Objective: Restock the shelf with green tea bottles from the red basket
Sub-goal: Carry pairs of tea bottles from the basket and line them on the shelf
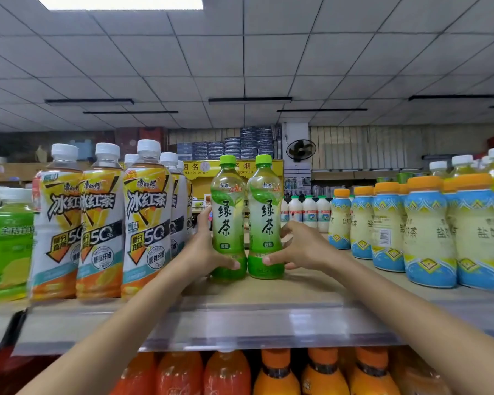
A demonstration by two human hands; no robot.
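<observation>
On the shelf (268,292), set back from its front edge, the left green tea bottle (228,223) and the right green tea bottle (265,223) stand upright, sides touching, labels facing out. The step in hand looks like seating this pair in the shelf's bare gap. To do it well, I judge that each bottle should sit flat on its base before the grip loosens. The pair should stay square to the shelf's edge and slide back together, so the tall, narrow bodies do not rock. Later bottles will want the room left in front.

The left hand (203,249) grasps the left bottle low down, with the thumb (228,265) across the front near the base and the fingers round behind. The right hand (303,246) mirrors it on the right bottle, its thumb (271,260) on the front and its fingers curled round the far side. Both forearms reach up over the shelf's front edge, wrists roughly level.

Toward the shelf's left end stand iced tea bottles (146,223), close beside the left hand. Toward its right end stand blue-and-cream bottles (428,238), a little apart from the right hand. Under the shelf sit orange bottles (274,374). The red basket is out of view.
</observation>
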